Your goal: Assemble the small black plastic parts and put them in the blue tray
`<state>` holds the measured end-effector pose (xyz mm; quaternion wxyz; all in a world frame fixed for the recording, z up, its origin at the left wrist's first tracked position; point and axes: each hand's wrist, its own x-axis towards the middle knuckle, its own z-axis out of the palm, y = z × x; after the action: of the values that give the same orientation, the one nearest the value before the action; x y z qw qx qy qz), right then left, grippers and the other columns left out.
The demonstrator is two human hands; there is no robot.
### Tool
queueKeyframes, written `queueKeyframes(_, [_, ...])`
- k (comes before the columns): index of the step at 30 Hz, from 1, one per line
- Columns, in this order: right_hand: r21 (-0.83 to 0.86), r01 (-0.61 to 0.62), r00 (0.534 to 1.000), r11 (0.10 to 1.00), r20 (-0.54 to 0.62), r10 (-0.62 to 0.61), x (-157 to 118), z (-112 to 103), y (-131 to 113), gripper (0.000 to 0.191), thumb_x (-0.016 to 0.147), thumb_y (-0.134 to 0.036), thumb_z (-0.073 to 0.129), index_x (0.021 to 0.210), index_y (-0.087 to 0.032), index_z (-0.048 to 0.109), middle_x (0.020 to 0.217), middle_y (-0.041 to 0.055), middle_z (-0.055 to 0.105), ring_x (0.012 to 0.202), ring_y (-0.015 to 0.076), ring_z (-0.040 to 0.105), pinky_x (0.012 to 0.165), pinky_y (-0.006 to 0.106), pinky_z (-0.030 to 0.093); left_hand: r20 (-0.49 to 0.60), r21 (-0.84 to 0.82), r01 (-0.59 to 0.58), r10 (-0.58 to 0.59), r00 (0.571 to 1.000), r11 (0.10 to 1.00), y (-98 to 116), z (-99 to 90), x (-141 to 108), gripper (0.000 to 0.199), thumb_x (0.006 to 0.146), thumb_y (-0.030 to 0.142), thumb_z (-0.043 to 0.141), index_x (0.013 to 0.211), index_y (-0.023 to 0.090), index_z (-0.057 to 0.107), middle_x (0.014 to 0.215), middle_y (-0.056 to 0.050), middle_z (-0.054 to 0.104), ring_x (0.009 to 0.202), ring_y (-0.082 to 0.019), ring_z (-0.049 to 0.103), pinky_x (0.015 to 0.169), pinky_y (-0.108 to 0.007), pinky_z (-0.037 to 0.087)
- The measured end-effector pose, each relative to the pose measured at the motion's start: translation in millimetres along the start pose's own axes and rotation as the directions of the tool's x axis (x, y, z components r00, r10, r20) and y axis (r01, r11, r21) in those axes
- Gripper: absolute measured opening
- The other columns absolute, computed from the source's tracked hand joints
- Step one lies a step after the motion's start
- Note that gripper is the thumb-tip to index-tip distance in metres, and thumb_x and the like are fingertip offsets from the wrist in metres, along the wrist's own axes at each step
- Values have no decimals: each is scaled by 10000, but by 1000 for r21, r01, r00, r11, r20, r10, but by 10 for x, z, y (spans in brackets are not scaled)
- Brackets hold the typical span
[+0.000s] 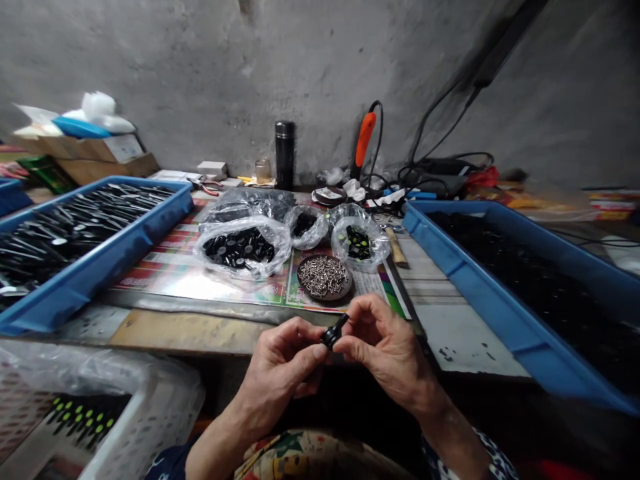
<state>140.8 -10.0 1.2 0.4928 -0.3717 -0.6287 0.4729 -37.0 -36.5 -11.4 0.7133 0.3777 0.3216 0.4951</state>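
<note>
Fingers point(360, 319) of both hands clench a small black plastic part point(332, 335); one slip could drop it past the table edge point(185, 333).

Ahead of the fingers point(367, 317), a dark round dish point(325, 298) of steel screws rests on a printed sheet, beside clear plastic bags point(280, 250) of black parts. Blue plastic trays point(85, 280) stand left and right. A white crate point(150, 393) sits near left. A black vacuum flask point(285, 155) stands farther ahead.

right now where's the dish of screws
Head view: the dish of screws sits on printed paper beyond the left hand, beside a plastic bag of black parts.
</note>
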Motion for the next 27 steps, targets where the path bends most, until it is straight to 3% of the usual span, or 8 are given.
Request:
queueKeyframes(5, [-228,191,970,955,-106,-219,-37,45,-4,164,867,-184,739,877,-224,580,735,-63,562,609,108,544,572,163,454,-35,-54,-5,3,999,999,-39,36,3,271,798,357,813,886,156,654,702,-1,628,436,-23,428,383,-120,288])
queueKeyframes(11, [-512,388,889,766,-10,-457,-116,136,-25,112,980,-122,592,969,-230,622,843,-13,655,737,153,642,690,210,504,-86,-81,12,-19,996,997,-45,80,-16,250,814,342,798,891,164,641,726,-15,654,443,-32,451,386,-115,298])
queueKeyframes(16, [-544,362,900,757,-8,-436,-187,159,-11,135,990,-132,580,1075,-229,622,915,12,684,795,175,679,736,229,534,-137,-98,-27,13,990,995,-58,120,-48,248,807,355,803,890,171,660,698,19,593,430,-23,427,383,-122,324])
queueKeyframes(20, [-513,325,921,794,-19,-389,-204,160,-32,125,978,-147,602,1061,-236,627,904,-5,689,764,164,682,718,219,532,-170,-83,-34,20,985,996,-69,148,-76,241,805,351,806,890,171,669,686,29,554,447,-21,416,389,-116,317])
queueKeyframes(27, [-512,325,914,795,-45,-403,-171,168,-12,20,992,-202,618,990,-215,633,840,7,683,696,179,662,655,246,511,-184,-60,-34,23,983,998,-77,142,-66,284,787,394,817,906,177,679,631,53,516,422,-14,376,387,-118,297])
